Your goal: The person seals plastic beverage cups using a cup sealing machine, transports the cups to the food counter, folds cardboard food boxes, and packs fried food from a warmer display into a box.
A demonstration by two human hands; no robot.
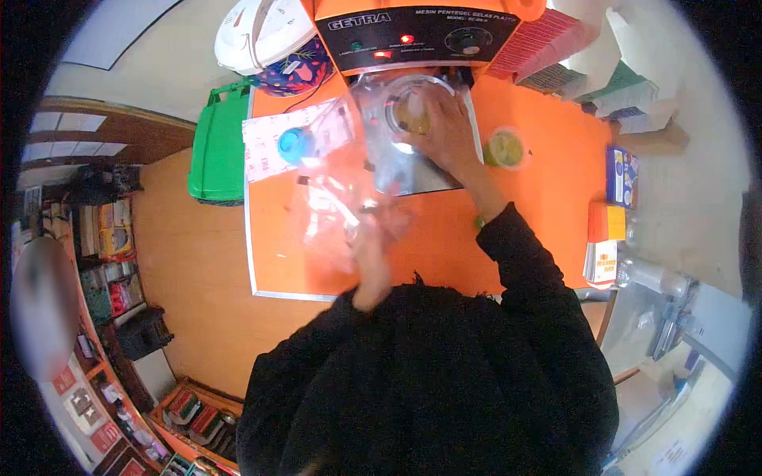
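Note:
My right hand (446,136) reaches over the metal plate (403,173) of the orange cup-sealing machine (421,36), its fingers round a cup with yellowish contents (411,111) in the ring-shaped holder. Lower and to the left, my left hand (371,250) is smeared by motion at a crinkled clear plastic bag (327,214) on the orange table (444,254). How its fingers are set cannot be made out. Red lights glow on the machine's black front panel.
A cup with green contents (505,148) stands right of the plate. On the left are a blue round item (294,144) on a printed sheet (262,151), a green container (220,147) and a white rice cooker (266,40). Boxes (607,221) line the right edge.

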